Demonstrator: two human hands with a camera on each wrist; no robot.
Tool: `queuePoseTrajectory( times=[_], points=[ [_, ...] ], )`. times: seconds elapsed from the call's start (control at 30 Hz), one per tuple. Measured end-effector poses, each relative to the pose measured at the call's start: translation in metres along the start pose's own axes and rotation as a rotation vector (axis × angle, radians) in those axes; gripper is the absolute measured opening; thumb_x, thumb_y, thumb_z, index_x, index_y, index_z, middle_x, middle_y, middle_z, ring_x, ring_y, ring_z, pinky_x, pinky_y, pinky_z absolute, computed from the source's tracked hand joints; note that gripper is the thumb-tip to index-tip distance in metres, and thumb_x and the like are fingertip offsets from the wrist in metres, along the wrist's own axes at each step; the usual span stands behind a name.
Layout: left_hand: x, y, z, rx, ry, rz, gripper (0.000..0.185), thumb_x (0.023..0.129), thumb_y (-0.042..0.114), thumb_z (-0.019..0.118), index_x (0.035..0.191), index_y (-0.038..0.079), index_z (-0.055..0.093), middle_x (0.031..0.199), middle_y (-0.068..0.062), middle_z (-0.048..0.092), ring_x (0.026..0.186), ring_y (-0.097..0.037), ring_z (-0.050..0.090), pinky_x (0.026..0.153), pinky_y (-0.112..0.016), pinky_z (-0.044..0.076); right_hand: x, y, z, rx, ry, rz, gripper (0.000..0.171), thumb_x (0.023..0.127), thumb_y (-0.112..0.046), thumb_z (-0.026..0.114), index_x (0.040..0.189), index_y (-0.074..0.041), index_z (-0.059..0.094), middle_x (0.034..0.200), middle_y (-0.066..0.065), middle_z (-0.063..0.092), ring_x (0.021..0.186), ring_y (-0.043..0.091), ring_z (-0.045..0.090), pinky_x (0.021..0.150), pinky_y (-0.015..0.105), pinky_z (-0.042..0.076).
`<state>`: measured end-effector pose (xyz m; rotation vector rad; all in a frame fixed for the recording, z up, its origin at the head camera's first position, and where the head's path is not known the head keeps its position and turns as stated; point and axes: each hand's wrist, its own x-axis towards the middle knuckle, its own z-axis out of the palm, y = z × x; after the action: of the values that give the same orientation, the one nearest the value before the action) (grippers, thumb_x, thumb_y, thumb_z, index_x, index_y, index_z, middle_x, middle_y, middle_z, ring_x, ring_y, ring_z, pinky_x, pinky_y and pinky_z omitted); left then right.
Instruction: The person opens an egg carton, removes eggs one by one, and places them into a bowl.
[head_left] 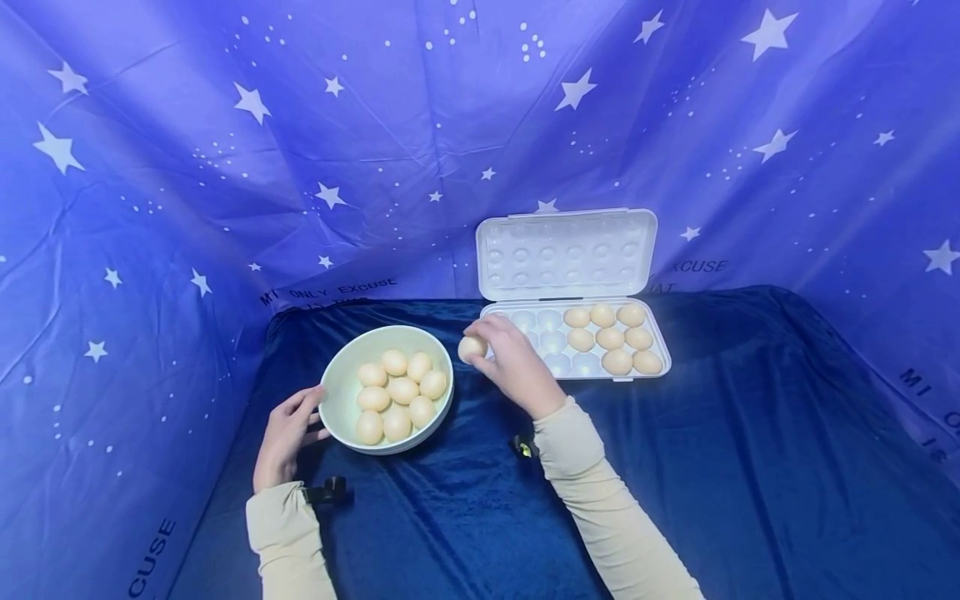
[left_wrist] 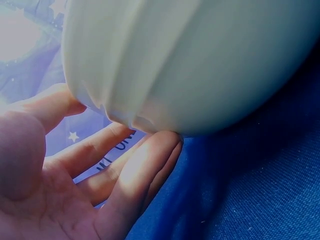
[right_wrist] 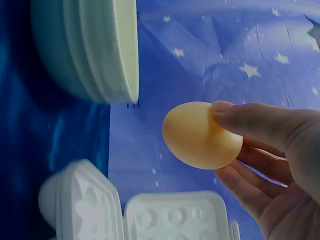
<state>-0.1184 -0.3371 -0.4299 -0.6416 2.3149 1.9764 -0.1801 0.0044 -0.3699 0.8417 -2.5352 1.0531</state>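
In the head view my right hand (head_left: 517,367) pinches a tan egg (head_left: 472,348) between thumb and fingers, raised in front of the left end of the egg carton (head_left: 555,373). The right wrist view shows the egg (right_wrist: 200,135) held at its end. My left hand (head_left: 288,433) touches the outer left side of a pale green bowl (head_left: 341,396), its fingers fairly straight. In the left wrist view the fingertips lie against the ribbed outside of the bowl (left_wrist: 190,65). Several eggs (head_left: 402,390) lie in the bowl.
The carton's lid (head_left: 566,254) stands open at the back. Several eggs (head_left: 610,338) fill its right-hand cups, while clear cups (head_left: 552,342) show at its left. A dark blue cloth (head_left: 675,483) covers the table, with a starry curtain (head_left: 420,167) behind and beside it.
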Motion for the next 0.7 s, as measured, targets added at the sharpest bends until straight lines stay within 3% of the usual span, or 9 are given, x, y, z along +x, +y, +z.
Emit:
queuePoseTrajectory(
  times=[0.4,0.7],
  points=[
    [0.001,0.002,0.001,0.018,-0.006,-0.001,0.059,0.1,0.042,0.058,0.141,0.0,0.051,0.13,-0.01,0.056,0.083,0.002,0.066,0.073,-0.023,0.062,0.009,-0.018,0.032,-0.018,-0.134,-0.106,0.025,0.088,-0.011,0.075,0.109,0.001,0.069,0.112,0.01,0.065,0.106,0.027,0.06,0.096,0.038,0.052],
    [-0.001,0.001,-0.001,0.011,-0.007,-0.005,0.061,0.099,0.044,0.059,0.141,0.0,0.051,0.12,-0.002,0.061,0.084,0.001,0.066,0.073,-0.024,0.062,0.01,-0.022,0.052,-0.127,-0.247,-0.114,0.025,0.091,-0.014,0.073,0.111,0.0,0.069,0.117,0.011,0.065,0.111,0.026,0.06,0.102,0.036,0.051]
  ],
)
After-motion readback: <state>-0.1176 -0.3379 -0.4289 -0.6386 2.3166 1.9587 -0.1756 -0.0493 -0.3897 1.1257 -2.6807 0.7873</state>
